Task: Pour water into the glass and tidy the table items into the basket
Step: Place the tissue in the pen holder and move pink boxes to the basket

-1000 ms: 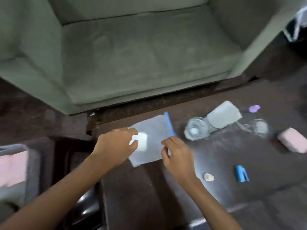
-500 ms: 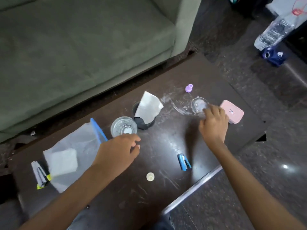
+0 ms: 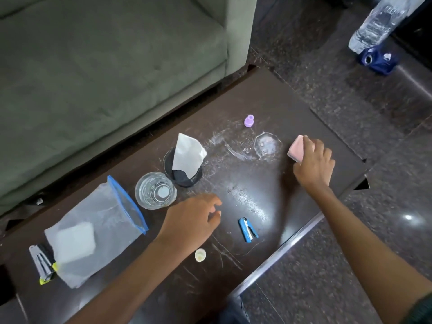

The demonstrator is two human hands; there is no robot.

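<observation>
1. Dark, scratched table (image 3: pixel 292 108) in front of a green sofa (image 3: pixel 105 66), with glossy stone floor off to my right. A water bottle (image 3: pixel 378 22) lies out there, well apart from the table
2. My right hand (image 3: pixel 314 162) is on the pink case (image 3: pixel 296 148) near the table's far right edge. My fingers curl over it and the case is tipped up on its side
3. My left hand (image 3: pixel 191 220) hovers over the middle of the table, fingers loosely curled, holding nothing. It sits between the glass (image 3: pixel 155 190) and the blue stapler (image 3: pixel 248 230)
4. The glass stands upright just beside the black mesh basket (image 3: pixel 184 178). It looks clear and ripply, but I can't tell whether there's water in it
5. I'd say the tidying has barely begun, as the basket shows only a white paper (image 3: pixel 188 153). Left out are the stapler, the purple cap (image 3: pixel 249 120), a clear lid (image 3: pixel 268 144), a small cream cap (image 3: pixel 200 255) and the zip bag (image 3: pixel 98 230)
6. Hard to read:
   - the bottle is cut off by the frame
   - the basket's inside is hidden behind the paper
   - a black-and-yellow item (image 3: pixel 43 265) is tucked partly under the bag, and I can't name it
</observation>
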